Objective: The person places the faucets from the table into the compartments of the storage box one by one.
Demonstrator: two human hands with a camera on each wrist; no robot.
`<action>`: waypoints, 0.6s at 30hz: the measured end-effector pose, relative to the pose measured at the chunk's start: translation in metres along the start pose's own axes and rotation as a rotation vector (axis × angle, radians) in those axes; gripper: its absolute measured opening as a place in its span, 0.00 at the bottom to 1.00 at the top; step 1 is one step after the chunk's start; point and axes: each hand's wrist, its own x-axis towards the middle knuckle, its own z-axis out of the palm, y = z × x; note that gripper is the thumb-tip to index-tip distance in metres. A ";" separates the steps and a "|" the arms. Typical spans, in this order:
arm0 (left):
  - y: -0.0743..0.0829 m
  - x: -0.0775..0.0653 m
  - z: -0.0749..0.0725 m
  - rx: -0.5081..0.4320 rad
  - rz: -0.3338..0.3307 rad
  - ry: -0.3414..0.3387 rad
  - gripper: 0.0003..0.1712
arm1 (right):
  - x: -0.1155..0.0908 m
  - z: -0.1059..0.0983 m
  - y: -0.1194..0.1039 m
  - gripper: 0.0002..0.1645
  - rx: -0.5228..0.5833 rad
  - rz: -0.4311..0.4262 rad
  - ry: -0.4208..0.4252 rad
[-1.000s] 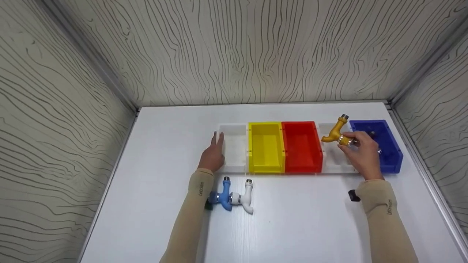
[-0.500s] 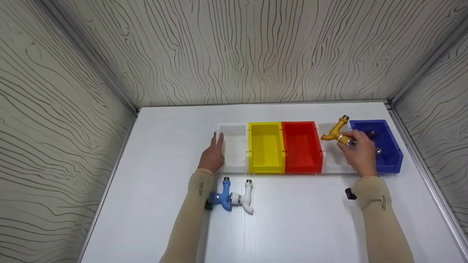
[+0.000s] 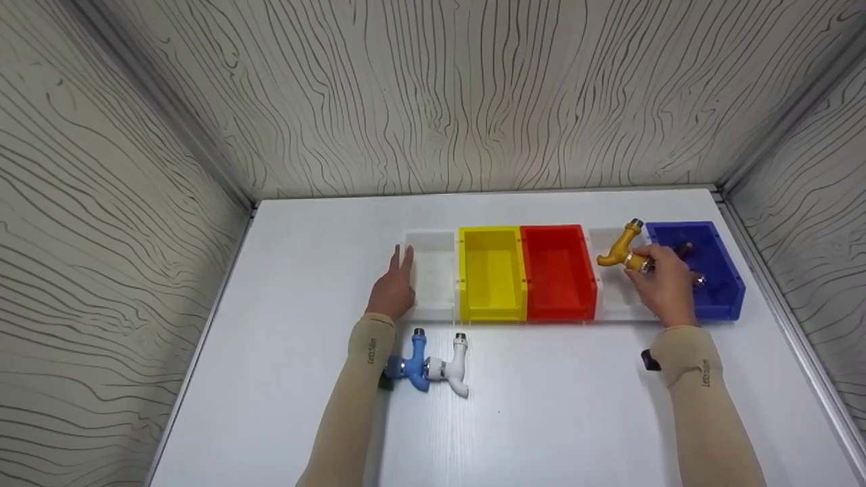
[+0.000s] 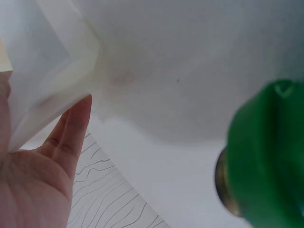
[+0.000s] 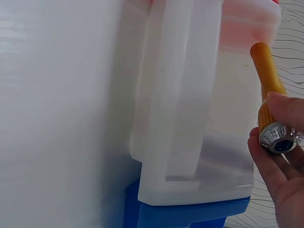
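Head view: I see the right hand pinching the yellow tap above the right white bin. Left wrist: the left hand lays straight fingers against the left white bin. Right wrist: the tap's silver ring shows.

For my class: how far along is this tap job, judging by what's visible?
Apparently done: the blue bin contains what looks like another tap, partly hidden. In hand: the right grip holds the yellow tap above the white bin next to the blue one. Probably left: the blue tap and white tap, lying on the table, plus a green item in the left wrist view.
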 end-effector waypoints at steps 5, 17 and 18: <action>0.001 0.000 0.000 0.009 -0.009 0.004 0.44 | -0.001 0.003 0.002 0.22 -0.016 -0.020 -0.019; 0.001 -0.001 0.000 0.024 -0.004 -0.012 0.46 | 0.000 0.013 0.005 0.23 -0.080 0.004 -0.091; 0.000 -0.001 0.000 0.026 -0.001 -0.012 0.46 | 0.000 0.014 0.005 0.23 -0.080 -0.004 -0.087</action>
